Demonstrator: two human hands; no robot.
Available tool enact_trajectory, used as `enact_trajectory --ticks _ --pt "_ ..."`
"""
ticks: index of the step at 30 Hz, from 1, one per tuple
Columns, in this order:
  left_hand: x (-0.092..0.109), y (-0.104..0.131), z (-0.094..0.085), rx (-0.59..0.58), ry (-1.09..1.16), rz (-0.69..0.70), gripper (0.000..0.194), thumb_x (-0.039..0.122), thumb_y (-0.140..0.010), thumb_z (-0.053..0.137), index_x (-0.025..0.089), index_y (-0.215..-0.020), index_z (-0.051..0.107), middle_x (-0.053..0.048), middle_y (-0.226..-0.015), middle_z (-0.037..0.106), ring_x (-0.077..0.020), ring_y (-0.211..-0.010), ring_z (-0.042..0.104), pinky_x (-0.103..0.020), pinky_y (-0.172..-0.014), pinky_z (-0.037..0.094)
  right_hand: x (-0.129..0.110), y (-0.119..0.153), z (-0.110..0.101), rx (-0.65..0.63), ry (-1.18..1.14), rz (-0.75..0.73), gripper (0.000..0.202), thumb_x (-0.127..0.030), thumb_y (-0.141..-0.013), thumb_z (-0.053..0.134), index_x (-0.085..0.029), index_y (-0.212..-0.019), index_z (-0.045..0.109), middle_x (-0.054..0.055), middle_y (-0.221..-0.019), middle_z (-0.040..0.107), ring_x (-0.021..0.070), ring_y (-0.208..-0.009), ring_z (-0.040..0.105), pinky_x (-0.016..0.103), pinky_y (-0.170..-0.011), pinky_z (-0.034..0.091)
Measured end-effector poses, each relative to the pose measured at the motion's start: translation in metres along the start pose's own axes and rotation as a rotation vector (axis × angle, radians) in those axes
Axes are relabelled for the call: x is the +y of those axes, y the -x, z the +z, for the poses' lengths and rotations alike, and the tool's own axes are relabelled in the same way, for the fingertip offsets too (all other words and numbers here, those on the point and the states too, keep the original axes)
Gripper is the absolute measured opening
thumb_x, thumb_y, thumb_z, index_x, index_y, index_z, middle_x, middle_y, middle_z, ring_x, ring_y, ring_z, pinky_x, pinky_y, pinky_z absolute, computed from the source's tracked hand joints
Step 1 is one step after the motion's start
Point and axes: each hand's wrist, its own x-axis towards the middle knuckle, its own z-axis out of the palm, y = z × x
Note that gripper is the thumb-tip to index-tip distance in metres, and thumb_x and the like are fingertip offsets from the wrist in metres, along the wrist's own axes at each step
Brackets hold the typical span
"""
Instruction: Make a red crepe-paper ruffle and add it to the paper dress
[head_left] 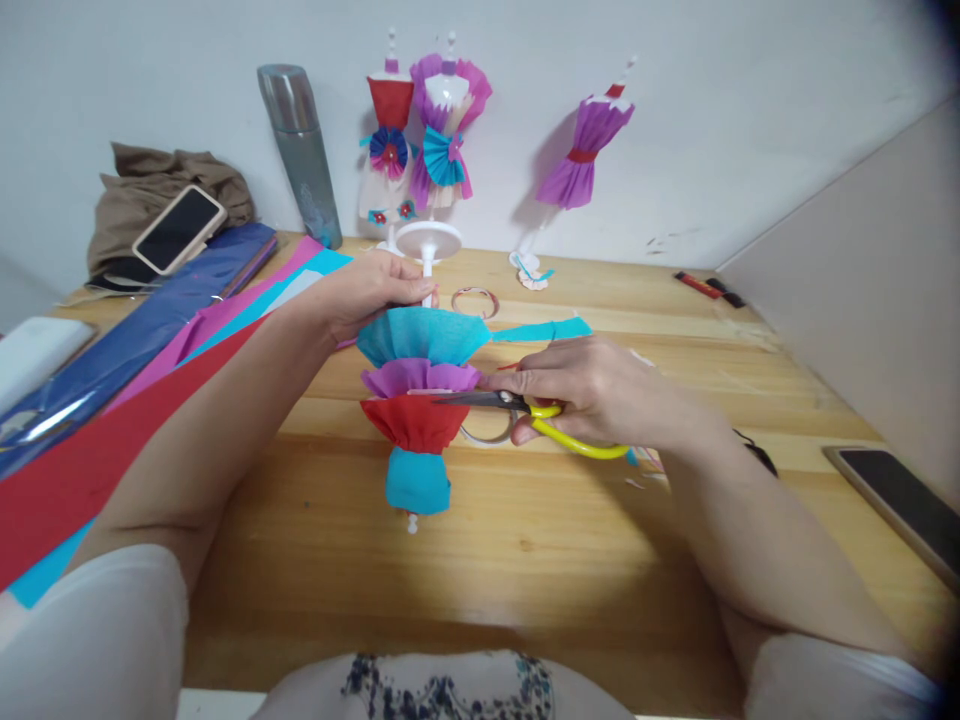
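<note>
while the left hand [367,292] grips its white stand post, a small white mannequin dressed in crepe paper [418,400] is held tipped over above the pale wooden table [525,540], its round base pointing away. its skirt has ruffled teal, purple and red tiers above a teal bodice. the right hand [592,390] is closed around yellow-handled scissors [540,415], the blades touching the red tier.

Paper dress [420,385]: I see blue, purple, red, then blue again (in layers).
Scissors [551,425]: yellow handles, dark blades.
Table [525,540]: light wood grain.
Flask [300,150]: grey metal.
</note>
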Motion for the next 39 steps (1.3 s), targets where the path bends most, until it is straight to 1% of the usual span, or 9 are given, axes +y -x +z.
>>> enact_trajectory --ticks 4,11,15,18,20,25,31,36,39 --pt "0.0021 0.0019 0.0021 0.02 0.002 -0.018 0.041 0.007 -0.096 0.05 0.012 -0.056 0.061 -0.001 -0.048 0.054 -0.0066 -0.039 0.046 -0.017 -0.042 0.035 -0.0002 0.001 -0.0004 -0.015 0.002 0.026 0.04 -0.045 -0.101 0.057 -0.02 -0.129 0.071 0.01 -0.091 0.079 0.0197 -0.072 0.07 0.029 -0.065 0.044" --pt "0.002 0.0018 0.0012 0.022 -0.006 -0.019 0.04 0.007 -0.095 0.05 0.011 -0.056 0.061 -0.001 -0.048 0.053 -0.0062 -0.039 0.045 -0.017 -0.042 0.035 0.0015 0.0023 0.0009 -0.006 -0.01 0.024 0.036 -0.039 -0.101 0.059 -0.021 -0.13 0.071 0.01 -0.089 0.079 0.0202 -0.075 0.071 0.029 -0.066 0.045" --pt "0.0018 0.0002 -0.0001 0.031 -0.036 -0.028 0.04 0.009 -0.095 0.052 0.012 -0.056 0.06 0.0 -0.048 0.051 -0.0057 -0.039 0.044 -0.017 -0.042 0.034 0.0019 0.0017 0.0007 0.037 -0.026 0.004 0.04 -0.045 -0.1 0.06 -0.02 -0.13 0.071 0.009 -0.09 0.079 0.0181 -0.071 0.069 0.028 -0.063 0.042" --pt "0.0017 -0.0007 -0.0007 0.036 -0.05 -0.027 0.041 0.009 -0.096 0.051 0.012 -0.056 0.058 0.001 -0.047 0.049 -0.0048 -0.039 0.042 -0.016 -0.042 0.033 0.0004 0.0007 -0.0012 0.048 -0.035 -0.009 0.041 -0.049 -0.099 0.06 -0.019 -0.124 0.073 0.007 -0.083 0.076 0.0168 -0.066 0.065 0.028 -0.06 0.037" --pt "0.0018 -0.0006 -0.0009 0.035 -0.056 -0.032 0.041 0.009 -0.096 0.051 0.012 -0.055 0.058 0.001 -0.047 0.048 -0.0048 -0.039 0.042 -0.017 -0.042 0.032 -0.0012 0.0002 -0.0027 0.039 -0.033 -0.01 0.041 -0.05 -0.099 0.059 -0.018 -0.12 0.075 0.007 -0.078 0.074 0.0162 -0.063 0.062 0.028 -0.058 0.035" --pt "0.0015 0.0 -0.0014 0.026 -0.083 -0.038 0.041 0.012 -0.097 0.052 0.012 -0.057 0.058 0.001 -0.05 0.049 -0.0051 -0.039 0.044 -0.017 -0.043 0.033 -0.004 0.0004 -0.005 -0.012 -0.014 0.047 0.041 -0.049 -0.098 0.06 -0.018 -0.119 0.075 0.007 -0.077 0.071 0.0174 -0.063 0.06 0.029 -0.06 0.037" --pt "-0.0001 -0.0012 -0.0021 0.027 -0.053 -0.035 0.042 0.009 -0.097 0.051 0.011 -0.057 0.059 0.001 -0.048 0.05 -0.0049 -0.037 0.044 -0.016 -0.042 0.035 -0.0041 0.0007 -0.0054 -0.026 -0.03 0.06 0.045 -0.053 -0.098 0.059 -0.017 -0.119 0.075 0.008 -0.081 0.071 0.0182 -0.066 0.06 0.029 -0.061 0.037" --pt "0.002 0.0007 0.0009 0.036 -0.041 -0.037 0.044 0.006 -0.097 0.05 0.011 -0.054 0.059 0.001 -0.044 0.049 -0.0052 -0.035 0.043 -0.015 -0.038 0.034 -0.0071 -0.0012 -0.0082 -0.089 -0.015 0.105 0.043 -0.05 -0.099 0.056 -0.017 -0.121 0.074 0.01 -0.085 0.072 0.0201 -0.07 0.062 0.03 -0.064 0.039" --pt "0.0039 0.0022 0.0031 0.063 -0.052 -0.059 0.046 0.006 -0.097 0.05 0.012 -0.052 0.057 0.001 -0.044 0.049 -0.0048 -0.034 0.043 -0.014 -0.038 0.034 -0.008 -0.0022 -0.0085 -0.094 -0.012 0.094 0.042 -0.048 -0.1 0.055 -0.018 -0.123 0.073 0.01 -0.086 0.073 0.0208 -0.07 0.063 0.031 -0.065 0.039"
